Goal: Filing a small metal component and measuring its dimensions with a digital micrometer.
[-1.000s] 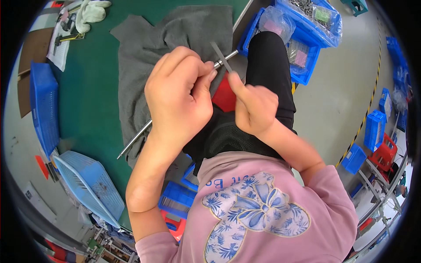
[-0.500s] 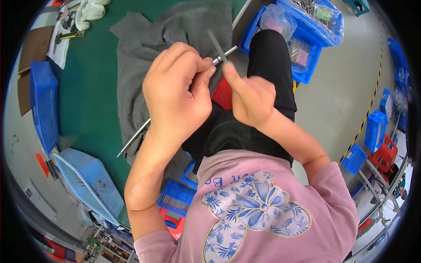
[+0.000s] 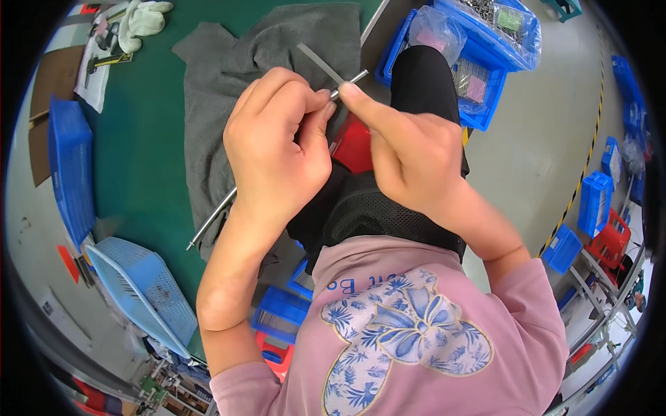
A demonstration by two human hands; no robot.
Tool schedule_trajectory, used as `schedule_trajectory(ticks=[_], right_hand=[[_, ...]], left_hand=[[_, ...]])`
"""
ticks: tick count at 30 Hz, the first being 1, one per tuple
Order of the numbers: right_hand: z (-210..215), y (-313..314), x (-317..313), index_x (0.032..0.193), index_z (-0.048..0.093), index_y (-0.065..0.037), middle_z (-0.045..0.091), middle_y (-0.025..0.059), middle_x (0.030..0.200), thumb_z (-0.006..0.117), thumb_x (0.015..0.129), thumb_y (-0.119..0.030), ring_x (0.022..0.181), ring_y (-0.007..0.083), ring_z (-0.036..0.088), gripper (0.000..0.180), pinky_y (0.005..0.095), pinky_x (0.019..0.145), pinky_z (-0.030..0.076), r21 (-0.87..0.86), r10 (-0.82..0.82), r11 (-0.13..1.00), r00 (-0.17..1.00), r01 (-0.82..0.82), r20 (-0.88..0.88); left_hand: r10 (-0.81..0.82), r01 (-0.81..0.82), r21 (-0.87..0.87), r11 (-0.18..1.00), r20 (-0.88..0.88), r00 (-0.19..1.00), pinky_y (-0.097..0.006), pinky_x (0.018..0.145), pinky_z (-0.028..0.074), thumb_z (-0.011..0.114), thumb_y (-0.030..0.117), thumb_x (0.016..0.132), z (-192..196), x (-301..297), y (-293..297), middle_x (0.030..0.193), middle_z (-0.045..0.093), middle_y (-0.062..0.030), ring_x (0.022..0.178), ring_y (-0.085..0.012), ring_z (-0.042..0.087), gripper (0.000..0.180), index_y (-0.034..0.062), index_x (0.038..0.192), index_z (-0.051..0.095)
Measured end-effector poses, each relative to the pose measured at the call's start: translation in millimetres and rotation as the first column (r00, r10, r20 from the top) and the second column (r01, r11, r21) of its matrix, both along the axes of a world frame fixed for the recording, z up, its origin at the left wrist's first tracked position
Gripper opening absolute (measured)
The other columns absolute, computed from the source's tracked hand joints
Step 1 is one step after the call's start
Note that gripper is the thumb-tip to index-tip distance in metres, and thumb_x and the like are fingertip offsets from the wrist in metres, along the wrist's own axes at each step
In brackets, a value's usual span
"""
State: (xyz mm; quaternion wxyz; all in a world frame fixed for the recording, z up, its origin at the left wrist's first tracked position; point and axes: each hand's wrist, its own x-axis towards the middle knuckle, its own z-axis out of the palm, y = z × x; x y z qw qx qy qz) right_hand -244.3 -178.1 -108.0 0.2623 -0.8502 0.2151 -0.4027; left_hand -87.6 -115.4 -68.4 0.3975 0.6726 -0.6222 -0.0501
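Head view: left hand closed around long thin silver metal rod, steadying it over grey cloth on green bench; right hand fingers pinching rod's upper tip, presumably for fine work.

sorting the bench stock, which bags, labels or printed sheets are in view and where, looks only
Clear plastic bag: on the blue bin beyond the hands, crumpled, pinkish contents.
Green label: in the top bin under clear film, small rectangle.
Printed sheet: far left on the green mat, white paper, dark pictures.
Cardboard: left edge, flat, brown.
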Motion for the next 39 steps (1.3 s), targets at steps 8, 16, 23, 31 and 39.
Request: schedule_trajectory(ticks=[8,16,23,31,39], right_hand=[[-53.9,39.3,-60.6,0.114,0.068,0.002,0.036,0.0002,0.05,0.055,0.061,0.008,0.038,0.0145,0.036,0.055,0.0295,0.041,0.031,-0.06,-0.075,0.995,0.997,0.076,0.02],[-56.9,39.0,-73.8,0.116,0.067,0.003,0.04,0.0003,0.051,0.057,0.063,0.009,0.039,0.0141,0.04,0.054,0.0275,0.041,0.032,-0.002,-0.012,1.0,0.998,0.012,0.065],[-49.9,40.0,-63.7,0.117,0.066,0.003,0.048,0.0019,0.054,0.058,0.067,0.011,0.04,0.0154,0.043,0.051,0.0275,0.042,0.034,0.056,-0.055,0.997,0.993,0.05,0.105],[-41.7,31.0,-53.3,0.117,0.064,0.005,0.051,0.0058,0.057,0.057,0.075,0.007,0.044,0.0198,0.047,0.042,0.0301,0.045,0.036,0.039,0.049,0.998,0.995,-0.052,0.086],[-43.5,19.2,-29.2,0.118,0.064,0.004,0.053,0.0058,0.058,0.058,0.072,0.011,0.043,0.0188,0.047,0.047,0.0292,0.045,0.036,0.011,0.035,0.999,0.99,-0.036,0.133]], left_hand=[[0.021,-0.021,0.016,1.0,-0.002,1.0,-0.035,0.056,0.044,0.071,-0.004,0.067,0.6,-1.8,1.5,0.07,0.055,-0.0069,0.062,-0.0248,0.055,0.015,0.0023,0.072,0.059],[0.077,-0.078,0.003,0.997,0.101,0.992,-0.034,0.056,0.043,0.073,0.001,0.066,-3.5,-5.6,-2.2,0.072,0.054,-0.0055,0.063,-0.0234,0.054,0.019,0.0053,0.075,0.057],[0.011,-0.018,0.111,0.994,0.059,0.998,-0.025,0.058,0.044,0.073,-0.003,0.074,2.9,-2.8,3.6,0.075,0.055,-0.0055,0.063,-0.0139,0.052,0.016,0.0005,0.084,0.061],[0.023,-0.024,0.086,0.996,0.001,1.0,-0.034,0.056,0.043,0.073,0.001,0.07,6.8,-3.5,4.6,0.073,0.056,-0.0061,0.063,-0.0238,0.055,0.013,0.0042,0.079,0.065],[-0.007,0.006,0.004,1.0,0.079,0.997,-0.033,0.056,0.046,0.073,-0.001,0.07,3.6,1.4,4.7,0.073,0.057,-0.0061,0.064,-0.0231,0.058,0.012,0.0035,0.078,0.067]])
